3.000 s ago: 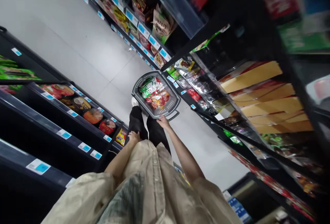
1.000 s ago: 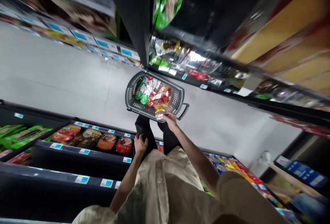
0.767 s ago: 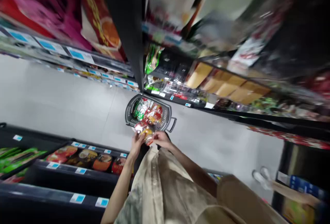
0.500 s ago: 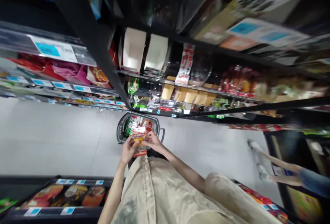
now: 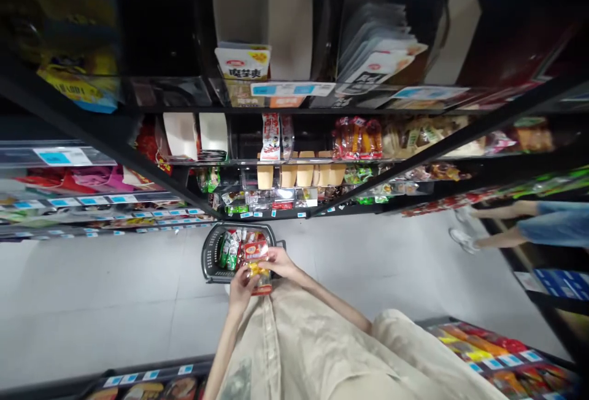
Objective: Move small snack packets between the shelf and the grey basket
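Note:
A clear snack packet [image 5: 257,268] with a red header and yellowish contents is held up in front of my body. My left hand [image 5: 242,288] pinches its lower left side, and my right hand [image 5: 280,263] grips its right side. Just beyond the packet, a dark grey shopping basket [image 5: 212,259] stands on the floor with its handle at the right. Inside it lie green-and-white packets [image 5: 229,248] and red ones, partly hidden by the held packet. The print on the held packet is too small to read.
A tall dark shelf unit [image 5: 257,110] spans the far side, with hanging and boxed snack packs and blue-white price tags. Low display shelves [image 5: 492,351] with colourful packets stand at the near right, others at the near left. Another person's legs [image 5: 506,234] show at the right.
The packet came from the basket into my right hand, then my left hand left my leg and took hold too. My view has swung up towards the shelves.

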A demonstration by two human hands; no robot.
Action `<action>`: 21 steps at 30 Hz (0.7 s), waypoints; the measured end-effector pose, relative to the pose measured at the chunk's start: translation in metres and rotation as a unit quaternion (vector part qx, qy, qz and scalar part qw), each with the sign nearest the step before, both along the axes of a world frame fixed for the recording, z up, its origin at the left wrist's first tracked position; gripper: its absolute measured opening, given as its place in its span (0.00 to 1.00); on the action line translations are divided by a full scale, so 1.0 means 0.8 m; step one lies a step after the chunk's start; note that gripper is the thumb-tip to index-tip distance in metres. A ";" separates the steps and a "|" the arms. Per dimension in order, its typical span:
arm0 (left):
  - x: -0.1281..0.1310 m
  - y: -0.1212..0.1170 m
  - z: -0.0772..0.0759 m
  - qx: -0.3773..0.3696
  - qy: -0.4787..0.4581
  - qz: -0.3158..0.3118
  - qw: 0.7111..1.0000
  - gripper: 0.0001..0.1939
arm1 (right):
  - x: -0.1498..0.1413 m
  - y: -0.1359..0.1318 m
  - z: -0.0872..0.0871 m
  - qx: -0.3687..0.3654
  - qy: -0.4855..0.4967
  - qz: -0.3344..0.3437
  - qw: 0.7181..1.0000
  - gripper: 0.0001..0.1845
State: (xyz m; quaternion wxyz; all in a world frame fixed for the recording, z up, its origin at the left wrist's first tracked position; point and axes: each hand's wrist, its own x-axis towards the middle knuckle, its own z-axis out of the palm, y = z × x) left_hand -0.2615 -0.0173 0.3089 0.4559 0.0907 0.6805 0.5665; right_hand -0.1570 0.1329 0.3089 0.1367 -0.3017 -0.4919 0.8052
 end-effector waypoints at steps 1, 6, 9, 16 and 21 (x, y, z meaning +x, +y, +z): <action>0.011 0.004 0.001 0.006 -0.003 0.005 1.000 0.34 | 0.009 0.004 0.000 -0.007 -0.007 -0.006 1.000 0.26; 0.033 0.012 0.015 0.019 0.025 -0.052 0.998 0.31 | 0.042 0.009 0.015 -0.033 -0.012 -0.043 0.998 0.26; 0.021 0.008 0.023 0.036 0.047 -0.106 0.993 0.28 | 0.047 -0.003 0.026 -0.018 0.008 -0.048 0.999 0.26; 0.005 -0.001 0.022 0.033 0.040 -0.162 0.985 0.28 | 0.074 -0.053 0.017 0.012 -0.026 -0.100 0.995 0.30; 0.032 0.010 0.022 0.054 0.039 -0.216 0.974 0.25 | 0.125 -0.072 0.007 -0.005 -0.064 -0.118 0.991 0.27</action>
